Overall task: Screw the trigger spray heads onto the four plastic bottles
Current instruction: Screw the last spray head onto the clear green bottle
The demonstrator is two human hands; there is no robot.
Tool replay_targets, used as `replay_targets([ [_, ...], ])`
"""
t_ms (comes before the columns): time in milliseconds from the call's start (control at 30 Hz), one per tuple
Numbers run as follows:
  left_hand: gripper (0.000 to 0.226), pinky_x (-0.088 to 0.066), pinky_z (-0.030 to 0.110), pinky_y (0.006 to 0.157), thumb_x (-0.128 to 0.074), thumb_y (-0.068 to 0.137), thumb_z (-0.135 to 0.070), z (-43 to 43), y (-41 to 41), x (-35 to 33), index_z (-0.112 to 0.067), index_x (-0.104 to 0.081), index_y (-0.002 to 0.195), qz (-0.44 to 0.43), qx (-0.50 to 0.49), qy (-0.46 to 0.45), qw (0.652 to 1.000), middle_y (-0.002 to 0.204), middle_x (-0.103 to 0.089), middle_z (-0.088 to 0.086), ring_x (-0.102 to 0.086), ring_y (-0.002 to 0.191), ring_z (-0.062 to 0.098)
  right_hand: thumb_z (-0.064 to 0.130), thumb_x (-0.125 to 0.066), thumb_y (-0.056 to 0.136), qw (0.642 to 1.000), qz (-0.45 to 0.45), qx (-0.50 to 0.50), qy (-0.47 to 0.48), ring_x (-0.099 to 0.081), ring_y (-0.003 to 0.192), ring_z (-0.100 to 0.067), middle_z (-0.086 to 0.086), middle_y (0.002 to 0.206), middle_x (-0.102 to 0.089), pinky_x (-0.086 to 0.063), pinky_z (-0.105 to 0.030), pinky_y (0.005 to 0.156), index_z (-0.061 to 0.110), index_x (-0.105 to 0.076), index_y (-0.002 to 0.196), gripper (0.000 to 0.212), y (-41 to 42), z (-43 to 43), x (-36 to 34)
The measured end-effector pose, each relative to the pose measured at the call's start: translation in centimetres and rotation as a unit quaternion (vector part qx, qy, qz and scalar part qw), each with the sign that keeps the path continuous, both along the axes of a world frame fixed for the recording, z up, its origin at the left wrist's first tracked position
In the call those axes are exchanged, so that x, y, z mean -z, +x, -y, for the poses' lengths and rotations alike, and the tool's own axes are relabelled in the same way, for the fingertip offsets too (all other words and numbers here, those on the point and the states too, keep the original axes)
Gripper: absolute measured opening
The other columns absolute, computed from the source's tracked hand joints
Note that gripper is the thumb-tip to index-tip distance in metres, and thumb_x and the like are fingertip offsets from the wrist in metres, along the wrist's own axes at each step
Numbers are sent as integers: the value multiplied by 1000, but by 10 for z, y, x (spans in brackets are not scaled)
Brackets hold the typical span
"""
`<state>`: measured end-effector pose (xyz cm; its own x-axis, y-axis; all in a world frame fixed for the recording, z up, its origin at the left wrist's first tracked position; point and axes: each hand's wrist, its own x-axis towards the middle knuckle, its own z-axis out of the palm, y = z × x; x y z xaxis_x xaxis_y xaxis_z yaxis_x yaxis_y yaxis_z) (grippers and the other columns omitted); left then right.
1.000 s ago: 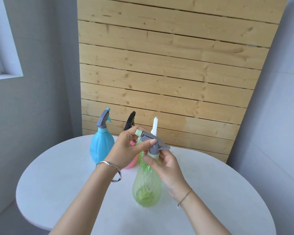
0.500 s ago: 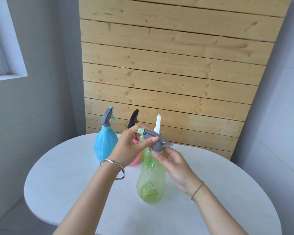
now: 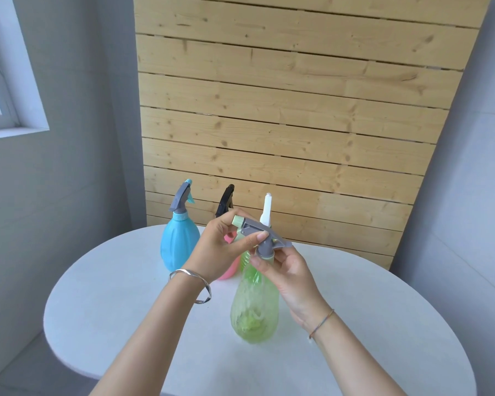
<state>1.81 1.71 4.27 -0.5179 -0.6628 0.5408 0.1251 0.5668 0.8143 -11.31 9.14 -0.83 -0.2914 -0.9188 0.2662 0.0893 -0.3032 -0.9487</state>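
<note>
A clear green bottle (image 3: 255, 310) stands on the white round table (image 3: 132, 324) in front of me. A grey trigger spray head (image 3: 265, 235) with a pale green nozzle sits on its neck. My left hand (image 3: 220, 250) grips the head near the nozzle. My right hand (image 3: 289, 275) holds the collar and neck of the green bottle. Behind stand a blue bottle (image 3: 179, 244) with a grey head, a pink bottle (image 3: 230, 271) with a black head, and another green bottle (image 3: 245, 260) with a white head, the last two partly hidden by my hands.
A wooden slat panel (image 3: 283, 124) leans against the wall right behind the table. Grey walls stand on both sides, and a window frame (image 3: 15, 110) is at the left. The table's front edge runs near my forearms.
The view has shifted slightly. My hands keep their hold on the grey head and the green bottle's neck, with the fingers shifted a little around the collar.
</note>
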Motion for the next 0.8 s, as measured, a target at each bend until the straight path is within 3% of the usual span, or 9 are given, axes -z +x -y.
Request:
replay_targets([
  [133,34,-43,60,76,-70,74,-29,2,1,1,1,-65,90,-3,7,10,1000,84,-63,32,-51,77,53,21,-65,81,996,10,-84,25,-59,118,-10,1,119,-68,-46,-20,96,9,-60,120,42,-8,-5,-5],
  [267,34,-41,50,72,-69,75,-30,2,-1,2,0,-66,91,2,-4,-9,1000,86,-61,31,-48,78,48,21,-79,68,999,29,-17,13,-63,107,-11,-2,111,-70,-48,-22,89,11,-64,107,43,-3,0,0],
  [367,36,-40,54,74,-68,74,-31,1,0,2,0,-66,92,2,-3,-14,1000,89,-62,31,-48,80,47,19,-77,71,1000,26,-14,6,-63,103,-7,5,105,-71,-49,-20,86,18,-64,104,36,-3,0,2],
  [467,36,-42,56,74,-68,74,-30,1,1,1,1,-65,91,2,-2,-4,1000,87,-65,28,-52,78,47,27,-64,80,998,13,-60,26,-60,111,-5,4,115,-68,-45,-20,97,11,-62,117,41,-4,-6,-1],
  [600,36,-40,56,74,-68,74,-32,1,0,2,0,-65,91,3,-2,-12,1000,87,-65,27,-51,79,46,25,-75,70,1000,22,-7,19,-64,100,-5,-3,108,-69,-46,-22,89,8,-63,106,41,0,-3,1],
  [700,35,-37,48,68,-68,74,-34,2,1,3,-3,-66,91,9,-1,-20,1000,87,-63,28,-47,78,46,20,-76,72,1000,24,-13,11,-63,101,-3,4,107,-69,-47,-18,86,15,-63,103,33,-2,-2,2],
  [800,32,-36,42,66,-68,74,-31,2,1,3,-3,-66,88,7,1,-15,1000,85,-63,27,-45,78,46,28,-69,80,997,15,-70,36,-59,106,-1,10,110,-69,-46,-16,89,14,-64,113,36,-5,-6,0],
])
